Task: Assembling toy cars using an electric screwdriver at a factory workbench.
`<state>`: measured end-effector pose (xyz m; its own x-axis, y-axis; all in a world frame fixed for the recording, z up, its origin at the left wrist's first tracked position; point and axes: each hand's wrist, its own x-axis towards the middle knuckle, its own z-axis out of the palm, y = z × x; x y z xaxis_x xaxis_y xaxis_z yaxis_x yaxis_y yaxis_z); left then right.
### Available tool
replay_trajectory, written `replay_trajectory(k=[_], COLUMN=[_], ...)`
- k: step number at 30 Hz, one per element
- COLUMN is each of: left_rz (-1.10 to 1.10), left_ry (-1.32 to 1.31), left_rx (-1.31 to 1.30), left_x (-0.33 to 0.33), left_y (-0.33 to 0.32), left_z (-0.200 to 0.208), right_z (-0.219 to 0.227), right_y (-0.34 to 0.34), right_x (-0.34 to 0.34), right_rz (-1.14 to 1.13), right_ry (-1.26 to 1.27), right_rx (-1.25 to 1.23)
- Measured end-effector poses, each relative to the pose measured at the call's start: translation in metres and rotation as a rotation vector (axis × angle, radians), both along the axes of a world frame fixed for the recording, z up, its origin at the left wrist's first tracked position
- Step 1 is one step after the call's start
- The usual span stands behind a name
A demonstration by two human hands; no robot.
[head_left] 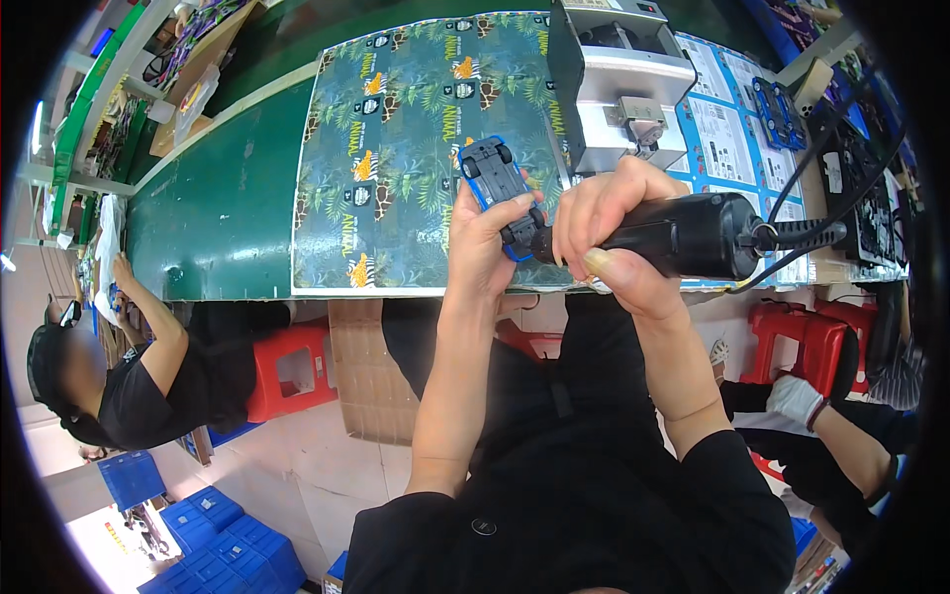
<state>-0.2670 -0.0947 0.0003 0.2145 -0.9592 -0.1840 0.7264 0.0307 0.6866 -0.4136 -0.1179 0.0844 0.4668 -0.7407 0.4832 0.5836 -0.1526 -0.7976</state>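
Observation:
A blue toy car lies in my left hand, its black underside turned up and its wheels showing. My left fingers are closed around it, with the thumb across the near part of the chassis. In my right hand I grip a black corded electric screwdriver, held nearly level. Its front end points left at the car's near end; my fingers hide part of the nose, and I cannot tell whether the tip sits in a screw. Both hands are over the table's near edge.
A printed jungle-pattern sheet covers the green table. A grey metal machine stands beyond my right hand. Another blue car lies at the right, near black cables. People sit to the left and right; a gloved hand shows.

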Motion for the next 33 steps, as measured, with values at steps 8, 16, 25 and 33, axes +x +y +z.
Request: replay_trajectory(k=[8, 16, 25, 33], left_rz=[-0.009, -0.042, -0.145, -0.192], left_ry=[-0.023, 0.068, 0.329, 0.395], left_rx=[0.006, -0.023, -0.1, -0.158], left_x=[-0.001, 0.001, 0.015, 0.017], left_y=[-0.001, 0.0, 0.0, -0.001], left_z=[-0.004, -0.002, -0.009, -0.01], right_z=[-0.006, 0.0, 0.003, -0.018], right_y=[0.002, 0.003, -0.044, -0.056], right_x=[-0.003, -0.013, -0.124, -0.138], right_rz=[-0.081, -0.139, -0.675, -0.83], right_ry=[-0.001, 0.02, -0.035, 0.156], right_rx=[-0.07, -0.148, -0.154, -0.125])
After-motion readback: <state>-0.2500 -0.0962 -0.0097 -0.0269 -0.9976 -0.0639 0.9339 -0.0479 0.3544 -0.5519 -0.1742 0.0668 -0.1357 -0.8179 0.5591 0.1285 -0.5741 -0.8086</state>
